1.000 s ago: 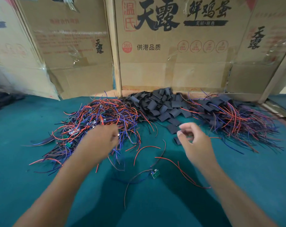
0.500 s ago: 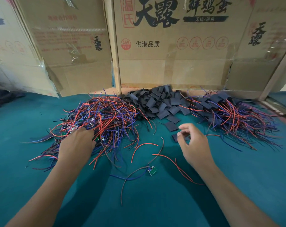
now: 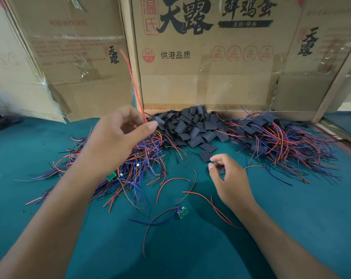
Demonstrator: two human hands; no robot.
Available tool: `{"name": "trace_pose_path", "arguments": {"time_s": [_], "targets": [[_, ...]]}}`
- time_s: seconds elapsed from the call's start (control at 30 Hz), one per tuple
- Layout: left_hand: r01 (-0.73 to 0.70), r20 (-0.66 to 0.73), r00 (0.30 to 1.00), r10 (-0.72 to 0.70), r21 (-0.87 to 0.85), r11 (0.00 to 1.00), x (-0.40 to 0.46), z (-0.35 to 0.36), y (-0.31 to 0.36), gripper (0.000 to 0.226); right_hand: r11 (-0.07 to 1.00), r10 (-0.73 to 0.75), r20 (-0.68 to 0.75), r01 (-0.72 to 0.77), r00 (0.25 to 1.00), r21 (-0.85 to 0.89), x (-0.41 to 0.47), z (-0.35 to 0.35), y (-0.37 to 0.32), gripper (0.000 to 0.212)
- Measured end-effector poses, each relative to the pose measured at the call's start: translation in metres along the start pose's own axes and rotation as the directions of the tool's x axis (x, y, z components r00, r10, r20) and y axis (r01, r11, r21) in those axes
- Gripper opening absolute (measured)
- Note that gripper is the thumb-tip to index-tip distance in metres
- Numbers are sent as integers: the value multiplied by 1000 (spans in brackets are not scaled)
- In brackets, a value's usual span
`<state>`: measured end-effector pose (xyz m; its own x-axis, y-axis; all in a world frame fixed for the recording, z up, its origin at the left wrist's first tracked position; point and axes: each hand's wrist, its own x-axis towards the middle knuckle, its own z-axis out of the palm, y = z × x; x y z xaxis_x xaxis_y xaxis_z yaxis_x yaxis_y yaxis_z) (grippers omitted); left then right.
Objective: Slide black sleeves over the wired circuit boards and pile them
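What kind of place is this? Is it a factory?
Probably a small hand-assembly workbench, not a big factory: a green felt table holds a heap of black sleeves and tangles of wired circuit boards, with reused egg cartons as a backdrop.

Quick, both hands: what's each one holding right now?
Left hand: pinching a red wire, lifted above the pile.
Right hand: pinching a black sleeve.

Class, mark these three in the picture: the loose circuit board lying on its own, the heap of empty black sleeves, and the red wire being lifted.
Loose circuit board (image 3: 183, 212), head view, on its green face.
Heap of black sleeves (image 3: 192, 125), head view, middle of the heap.
Red wire (image 3: 132, 77), head view, mid-length, above the left hand (image 3: 118, 135).
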<state>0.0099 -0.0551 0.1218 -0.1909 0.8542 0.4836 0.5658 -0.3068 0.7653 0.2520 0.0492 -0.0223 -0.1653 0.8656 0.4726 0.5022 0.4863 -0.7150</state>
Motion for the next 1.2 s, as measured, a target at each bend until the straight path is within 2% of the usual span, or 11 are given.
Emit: {"name": "trace_pose_path", "arguments": {"time_s": [0.07,0.1,0.2,0.27,0.43,0.6,0.77,0.97,1.07,1.13,1.2], "targets": [[76,53,997,-63,-328,941,3,23,-1,31,989,22,-15,-19,1000,147,-1,0,-7,5],[125,74,992,-103,-445,887,3,36,-4,33,944,70,-6,-64,998,324,-1,-1,-13,9],[201,56,976,-212,-616,761,-1,72,-17,32,513,140,207,-250,968,821,-3,-3,-35,24],[216,22,964,-266,-652,727,-5,89,-25,37,430,71,336,-333,939,840,-7,-3,-40,32],[213,-30,957,-289,-602,769,-15,109,-35,48,496,-16,519,-444,855,746,-20,5,-48,22],[285,-62,930,-363,-503,816,-28,117,-35,47,514,64,523,-477,850,713,-24,14,-51,10],[266,-15,951,-310,-474,840,-29,113,-36,36,497,106,491,-473,865,727,-20,9,-48,19],[210,-8,975,-222,-295,932,-26,109,-41,20,528,148,458,-462,876,713,-14,3,-42,9],[13,-67,998,-6,104,994,-28,106,-45,22,617,139,428,-417,893,668,-10,-2,-40,9],[-213,7,974,226,364,907,-28,103,-48,21,687,116,428,-383,896,617,-8,-6,-37,9],[-346,148,938,314,455,820,-26,101,-53,35,736,94,465,-376,881,563,-6,-11,-35,9]]}}
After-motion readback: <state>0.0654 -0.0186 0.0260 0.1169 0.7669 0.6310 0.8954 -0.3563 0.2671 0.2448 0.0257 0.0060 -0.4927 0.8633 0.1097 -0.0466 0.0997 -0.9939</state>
